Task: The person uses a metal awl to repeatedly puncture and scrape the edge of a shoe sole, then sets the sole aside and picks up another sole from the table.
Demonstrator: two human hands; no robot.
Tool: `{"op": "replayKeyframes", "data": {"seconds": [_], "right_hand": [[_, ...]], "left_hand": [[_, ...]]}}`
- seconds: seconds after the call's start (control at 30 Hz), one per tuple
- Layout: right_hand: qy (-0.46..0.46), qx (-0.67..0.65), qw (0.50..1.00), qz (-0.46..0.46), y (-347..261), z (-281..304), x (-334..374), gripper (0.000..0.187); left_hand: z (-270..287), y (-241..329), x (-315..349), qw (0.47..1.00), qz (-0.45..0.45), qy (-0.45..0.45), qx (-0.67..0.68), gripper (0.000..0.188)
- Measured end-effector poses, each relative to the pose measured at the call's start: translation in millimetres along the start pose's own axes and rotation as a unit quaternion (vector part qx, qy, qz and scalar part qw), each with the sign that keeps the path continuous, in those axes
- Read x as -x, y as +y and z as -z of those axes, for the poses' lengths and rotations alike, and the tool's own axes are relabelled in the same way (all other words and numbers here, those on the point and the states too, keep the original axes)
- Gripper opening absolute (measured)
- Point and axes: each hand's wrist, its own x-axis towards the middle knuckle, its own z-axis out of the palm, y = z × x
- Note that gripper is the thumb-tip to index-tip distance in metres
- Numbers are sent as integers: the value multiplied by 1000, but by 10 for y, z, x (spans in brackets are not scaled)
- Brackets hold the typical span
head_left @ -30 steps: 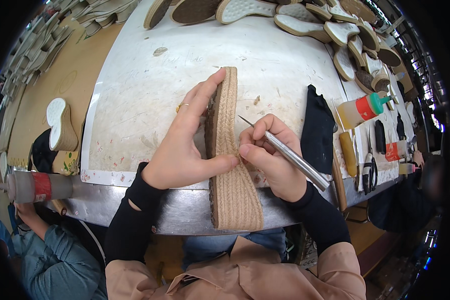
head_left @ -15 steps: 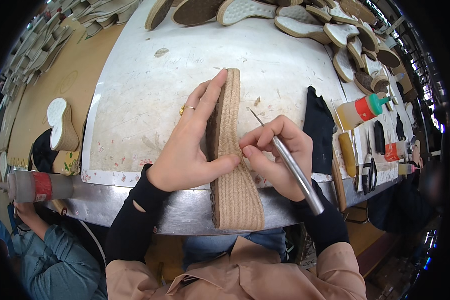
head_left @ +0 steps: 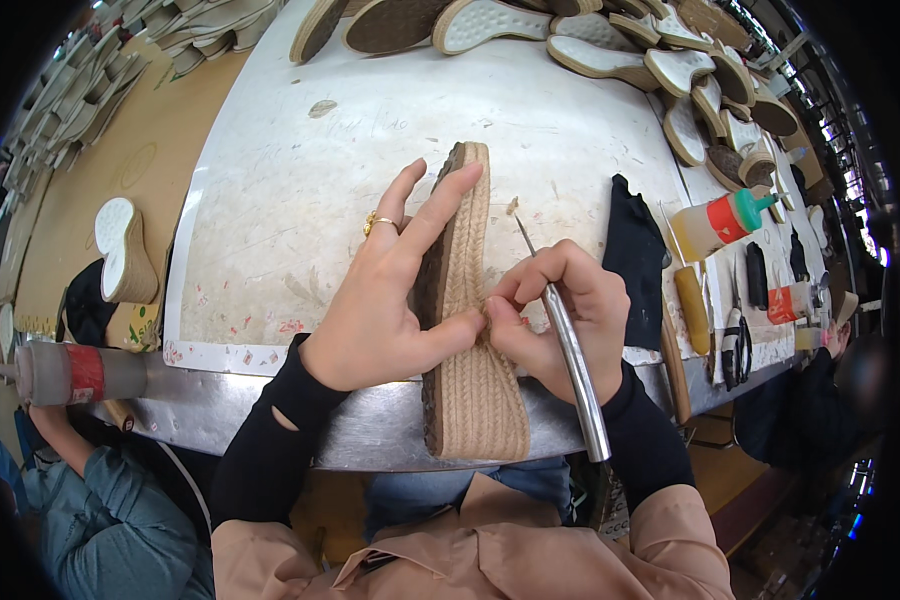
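A wedge shoe sole [head_left: 475, 400] wrapped in braided tan rope stands on its side at the table's front edge, its dark brown tread facing left. My left hand [head_left: 385, 300] grips it, fingers along the tread side and thumb pressed on the braid. A metal awl [head_left: 575, 370] with a thin pointed tip lies across my right hand [head_left: 565, 315], its tip pointing up and away from the sole. That hand's thumb and forefinger pinch together at the braid, close to my left thumb. Whatever small bit they pinch is too small to make out.
Several wedge soles [head_left: 590, 60] lie piled at the far right, others [head_left: 80, 80] at far left. One white-topped sole [head_left: 125, 250] stands at left. A green-capped bottle [head_left: 720, 220], black cloth [head_left: 632, 265], yellow-handled tool [head_left: 692, 310] and scissors [head_left: 737, 345] lie right. A co-worker's sleeve [head_left: 120, 520] shows lower left.
The sole's far end has tipped slightly right. My left index finger has moved onto the braid's far end, the other fingers spreading. In my right hand the awl has swung more upright.
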Motion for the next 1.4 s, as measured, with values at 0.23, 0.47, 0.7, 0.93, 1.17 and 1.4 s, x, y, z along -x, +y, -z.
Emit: {"op": "replayKeyframes", "data": {"seconds": [0.23,0.47,0.7,0.93,1.17,1.4], "right_hand": [[11,-14,1000,17,17,-46,2,28],[29,-79,996,20,51,-92,19,25],[28,-123,992,-16,78,-122,33,25],[1,-262,952,-157,54,-85,6,23],[-23,-397,896,-198,204,-26,-27,23],[5,-167,983,-80,50,-24,8,22]], "left_hand": [[-6,-37,8,1000,-7,10,-20,91],[-28,30,9,1000,29,-6,1,88],[-112,-17,31,999,4,52,17,82],[-106,-19,32,999,-1,47,20,82],[-100,2,23,996,26,30,74,81],[-81,22,21,997,29,23,62,81]]}}
